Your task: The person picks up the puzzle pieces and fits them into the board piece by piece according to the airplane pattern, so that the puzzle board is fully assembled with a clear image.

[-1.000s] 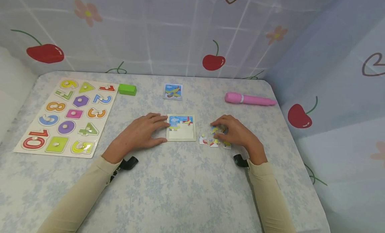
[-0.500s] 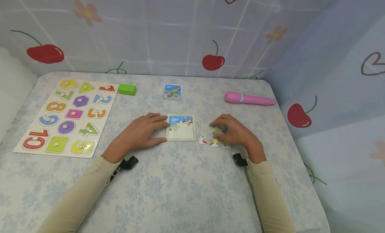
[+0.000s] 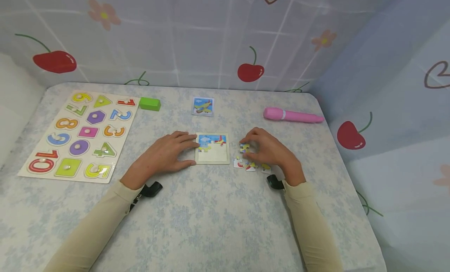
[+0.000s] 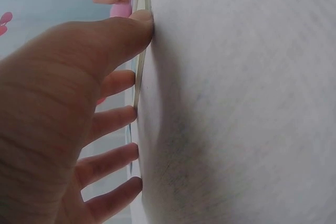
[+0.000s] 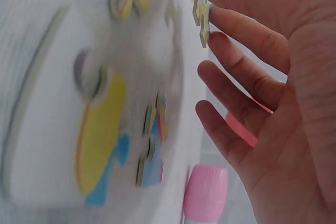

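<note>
My left hand (image 3: 166,154) lies at the left edge of a small puzzle tray (image 3: 212,161), its fairly straight fingers and thumb touching the rim. Blue-sky pieces fill the top of the tray, and its lower part shows bare. Between thumb and fingertips, my right hand (image 3: 268,148) pinches a yellow and blue puzzle piece (image 3: 244,147), lifted off the table in the right wrist view. Below that hand lie several loose pieces, among them a white and red piece (image 3: 238,162) and a white and yellow piece (image 5: 105,124). Another blue piece (image 5: 152,153) shows only in the right wrist view.
A number and shape board (image 3: 79,135) is at the left, with a green block (image 3: 150,104) by its top corner. An airplane picture card (image 3: 203,107) lies beyond the tray. At the back right is a pink pen-like stick (image 3: 295,116).
My right hand has picked up a puzzle piece from the loose ones and moved slightly left towards the tray. The left hand stays in place.
</note>
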Demonstrator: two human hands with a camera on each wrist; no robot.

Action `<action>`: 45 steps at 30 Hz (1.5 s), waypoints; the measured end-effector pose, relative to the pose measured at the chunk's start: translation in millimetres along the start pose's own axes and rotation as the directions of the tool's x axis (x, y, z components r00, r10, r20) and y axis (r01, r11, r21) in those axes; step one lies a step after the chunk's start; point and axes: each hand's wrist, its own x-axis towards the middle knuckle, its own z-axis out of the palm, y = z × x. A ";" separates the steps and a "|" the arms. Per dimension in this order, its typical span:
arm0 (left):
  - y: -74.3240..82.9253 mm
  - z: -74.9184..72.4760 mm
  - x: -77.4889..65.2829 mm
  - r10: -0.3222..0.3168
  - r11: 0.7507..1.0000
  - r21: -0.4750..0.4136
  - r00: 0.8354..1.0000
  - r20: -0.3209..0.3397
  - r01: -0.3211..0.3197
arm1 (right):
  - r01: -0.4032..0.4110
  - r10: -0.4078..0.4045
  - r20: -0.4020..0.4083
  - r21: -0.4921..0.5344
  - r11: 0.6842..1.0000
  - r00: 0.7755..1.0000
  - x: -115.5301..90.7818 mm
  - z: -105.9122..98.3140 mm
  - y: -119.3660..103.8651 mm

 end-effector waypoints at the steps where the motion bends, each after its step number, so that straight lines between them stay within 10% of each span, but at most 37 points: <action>1: 0.0 0.0 0.1 0.001 1.000 -0.001 1.000 0.000 -0.001 | 0.003 -0.003 0.000 -0.001 1.000 1.000 1.2 0.5 -1.3; 45: 1.4 -1.3 0.9 -0.017 1.000 0.010 1.000 0.011 0.017 | 0.181 -0.178 0.038 -0.107 0.978 0.983 54.6 32.0 -53.8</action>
